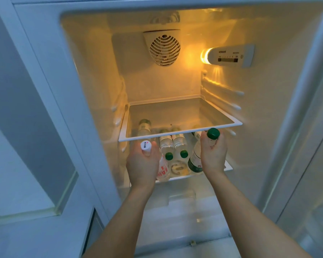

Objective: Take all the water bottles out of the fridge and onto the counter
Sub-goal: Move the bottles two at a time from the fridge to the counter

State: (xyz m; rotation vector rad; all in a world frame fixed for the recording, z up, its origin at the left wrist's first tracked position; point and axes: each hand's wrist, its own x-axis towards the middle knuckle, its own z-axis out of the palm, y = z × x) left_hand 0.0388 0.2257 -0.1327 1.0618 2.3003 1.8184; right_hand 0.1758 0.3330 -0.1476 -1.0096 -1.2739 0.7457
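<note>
The fridge (265, 146) stands open and lit inside. My left hand (142, 164) grips a clear bottle with a white cap and red label (163, 170) at the front left of the lower shelf. My right hand (213, 155) grips a green-capped bottle with a green label (195, 161) at the front right. Two more green-capped bottles (172, 146) lie side by side on the lower shelf (228, 167) between my hands, caps toward me. Further bottles (144, 127) show through the glass shelf above, partly hidden.
The upper glass shelf (181, 135) with a white rim sits just above my hands and carries nothing. A fan grille (164, 50) is on the back wall and a lit control panel (229, 56) on the right wall. The fridge door edge (45, 90) is at left.
</note>
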